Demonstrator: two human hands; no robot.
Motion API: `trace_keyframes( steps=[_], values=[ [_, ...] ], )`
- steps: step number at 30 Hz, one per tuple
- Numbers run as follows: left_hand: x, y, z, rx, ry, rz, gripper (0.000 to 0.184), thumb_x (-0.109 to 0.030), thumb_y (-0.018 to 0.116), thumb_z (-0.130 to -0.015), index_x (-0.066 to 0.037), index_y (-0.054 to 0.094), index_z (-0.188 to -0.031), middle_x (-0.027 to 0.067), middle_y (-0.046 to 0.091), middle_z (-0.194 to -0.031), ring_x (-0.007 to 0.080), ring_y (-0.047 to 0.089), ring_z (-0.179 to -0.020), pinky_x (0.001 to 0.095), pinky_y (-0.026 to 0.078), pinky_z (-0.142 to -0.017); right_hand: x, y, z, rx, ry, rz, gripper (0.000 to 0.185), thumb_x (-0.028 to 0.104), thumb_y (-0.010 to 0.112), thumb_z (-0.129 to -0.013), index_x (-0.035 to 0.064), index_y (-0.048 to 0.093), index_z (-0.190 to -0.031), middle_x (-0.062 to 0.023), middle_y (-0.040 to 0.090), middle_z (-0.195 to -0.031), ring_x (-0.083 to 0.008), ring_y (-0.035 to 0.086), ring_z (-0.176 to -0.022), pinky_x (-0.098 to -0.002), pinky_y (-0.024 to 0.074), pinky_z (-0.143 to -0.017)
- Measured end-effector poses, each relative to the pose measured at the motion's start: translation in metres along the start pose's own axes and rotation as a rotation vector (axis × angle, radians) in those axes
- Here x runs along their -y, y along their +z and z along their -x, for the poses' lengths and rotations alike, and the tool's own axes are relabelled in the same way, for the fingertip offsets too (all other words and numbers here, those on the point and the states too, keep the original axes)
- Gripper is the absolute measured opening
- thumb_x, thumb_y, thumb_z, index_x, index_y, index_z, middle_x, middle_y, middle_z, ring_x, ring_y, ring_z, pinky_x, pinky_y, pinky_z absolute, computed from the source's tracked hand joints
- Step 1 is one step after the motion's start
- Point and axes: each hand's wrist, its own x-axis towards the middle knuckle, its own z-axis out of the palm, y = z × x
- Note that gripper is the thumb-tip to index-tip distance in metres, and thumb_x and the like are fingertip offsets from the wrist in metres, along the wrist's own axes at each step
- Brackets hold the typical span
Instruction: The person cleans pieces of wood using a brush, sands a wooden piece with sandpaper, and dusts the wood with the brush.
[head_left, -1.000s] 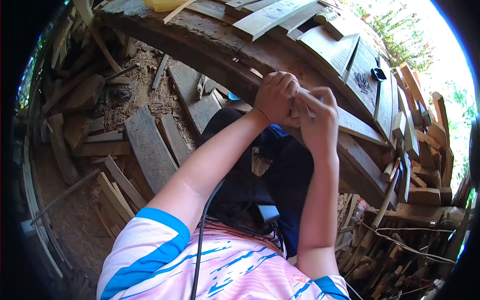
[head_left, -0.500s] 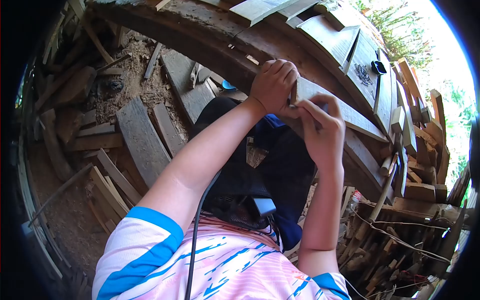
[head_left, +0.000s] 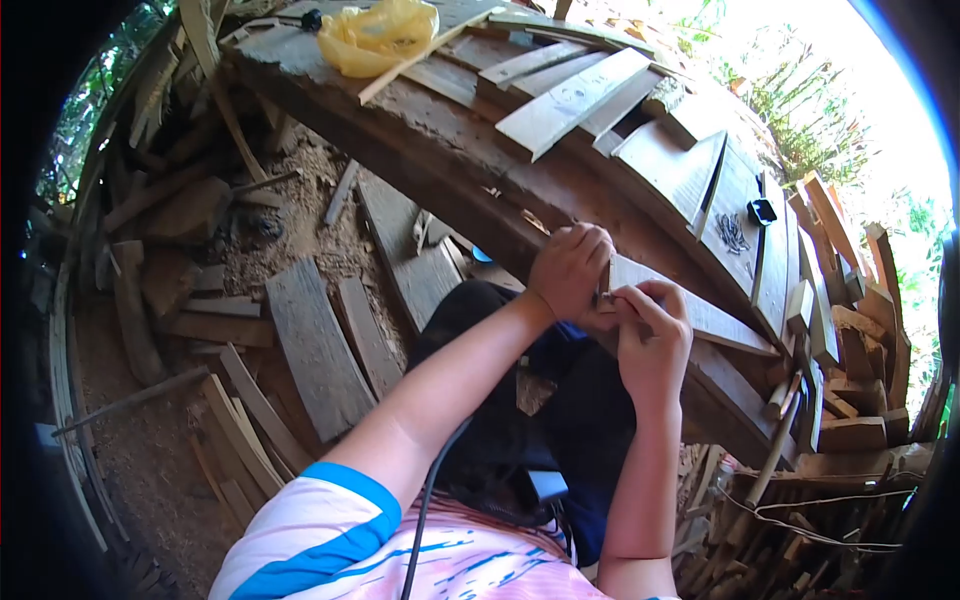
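My left hand [head_left: 572,272] is closed round the near end of a pale wooden board [head_left: 705,312] that lies along the heavy timber bench [head_left: 465,190]. Close beside it, my right hand [head_left: 655,325] pinches thumb and fingers together at the board's end. Whatever sits in that pinch is too small and too hidden to name. Further right on a plank lies a small heap of dark nails [head_left: 732,233], with a small black container [head_left: 762,211] next to it.
A yellow plastic bag [head_left: 378,38] and loose boards [head_left: 575,100] lie on the bench's far part. Planks [head_left: 318,345] and sawdust cover the ground at left. A hammer-like wooden handle [head_left: 775,440] and stacked offcuts [head_left: 850,390] stand at right.
The view has tilted up and shifted, so the scene sits lower and the yellow bag has come into sight. Both hands stay at the board's end, the right fingers drawn closer together.
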Motion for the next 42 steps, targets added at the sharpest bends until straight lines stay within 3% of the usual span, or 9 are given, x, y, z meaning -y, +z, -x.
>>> trace_keyframes(
  steps=[6,12,14,16,18,20,22,23,42],
  values=[
    [-0.003,-0.009,-0.004,-0.063,0.043,-0.035,0.079,-0.076,0.062,-0.074,-0.001,0.062,-0.102,0.0159,0.062,-0.112,0.0319,0.059,-0.110,0.0436,0.047,-0.091,-0.005,0.024,-0.034,-0.078,-0.020,0.112,0.011,0.010,0.074,-0.086,0.0071,0.080,-0.095,-0.0110,0.068,-0.099,-0.0335,0.063,-0.094,-0.0441,0.0490,-0.087],
    [-0.001,-0.006,0.000,-0.007,0.034,-0.024,0.076,-0.072,0.062,-0.072,-0.002,0.062,-0.102,0.0147,0.062,-0.113,0.0307,0.059,-0.110,0.0420,0.048,-0.092,0.010,0.005,0.000,-0.052,-0.027,0.097,0.010,0.010,0.075,-0.086,0.0107,0.079,-0.095,-0.0086,0.068,-0.097,-0.0332,0.065,-0.097,-0.0484,0.0471,-0.099],
    [0.000,-0.006,0.000,0.002,0.042,-0.017,0.078,-0.073,0.061,-0.072,-0.002,0.063,-0.103,0.0142,0.062,-0.113,0.0306,0.059,-0.110,0.0417,0.047,-0.093,0.012,0.005,-0.002,-0.032,0.013,0.069,0.013,0.001,0.076,-0.083,0.0036,0.079,-0.096,-0.0115,0.069,-0.100,-0.0320,0.065,-0.098,-0.0409,0.0519,-0.089],
    [-0.002,-0.010,-0.003,-0.053,0.057,-0.029,0.057,-0.059,0.065,-0.077,-0.007,0.062,-0.100,0.0113,0.063,-0.107,0.0294,0.062,-0.106,0.0422,0.048,-0.089,0.008,0.016,-0.018,-0.060,-0.011,0.103,0.012,0.004,0.075,-0.084,0.0030,0.079,-0.095,-0.0114,0.070,-0.100,-0.0314,0.067,-0.098,-0.0413,0.0519,-0.089],
    [-0.003,-0.012,-0.004,-0.053,0.059,-0.020,0.056,-0.058,0.065,-0.076,-0.007,0.062,-0.100,0.0111,0.063,-0.108,0.0294,0.062,-0.106,0.0423,0.048,-0.089,-0.003,0.029,-0.033,-0.097,-0.035,0.111,0.011,0.007,0.074,-0.086,0.0028,0.079,-0.095,-0.0113,0.072,-0.100,-0.0308,0.068,-0.098,-0.0414,0.0518,-0.089],
    [-0.004,-0.012,-0.005,-0.065,0.053,-0.013,0.056,-0.056,0.066,-0.076,-0.007,0.062,-0.101,0.0109,0.063,-0.109,0.0294,0.061,-0.107,0.0423,0.048,-0.090,-0.005,0.027,-0.033,-0.050,0.007,0.084,0.012,0.010,0.074,-0.089,0.0047,0.080,-0.097,-0.0105,0.075,-0.103,-0.0323,0.069,-0.106,-0.0449,0.0501,-0.098],
    [-0.004,-0.010,-0.004,-0.052,0.049,0.001,0.055,-0.054,0.067,-0.075,-0.007,0.062,-0.102,0.0106,0.063,-0.109,0.0292,0.062,-0.108,0.0422,0.048,-0.090,-0.002,0.021,-0.017,-0.041,-0.015,0.100,0.013,0.015,0.071,-0.092,0.0117,0.079,-0.102,-0.0078,0.075,-0.112,-0.0363,0.065,-0.120,-0.0620,0.0354,-0.116],
    [-0.003,-0.009,-0.004,-0.060,0.053,-0.006,0.055,-0.054,0.067,-0.075,-0.007,0.062,-0.102,0.0106,0.063,-0.109,0.0292,0.062,-0.108,0.0422,0.048,-0.090,0.001,0.015,-0.008,0.002,-0.016,0.124,0.013,0.014,0.071,-0.093,0.0115,0.079,-0.102,-0.0071,0.074,-0.119,-0.0377,0.062,-0.127,-0.0629,0.0341,-0.117],
    [-0.002,-0.004,-0.001,0.005,0.018,-0.108,0.048,-0.044,0.066,-0.077,-0.007,0.064,-0.107,0.0104,0.064,-0.112,0.0277,0.061,-0.109,0.0418,0.049,-0.091,0.000,0.039,-0.022,-0.119,0.128,0.255,0.015,0.015,0.067,-0.095,0.0096,0.078,-0.103,-0.0081,0.075,-0.120,-0.0455,0.059,-0.130,-0.0711,0.0321,-0.114]
  ],
)
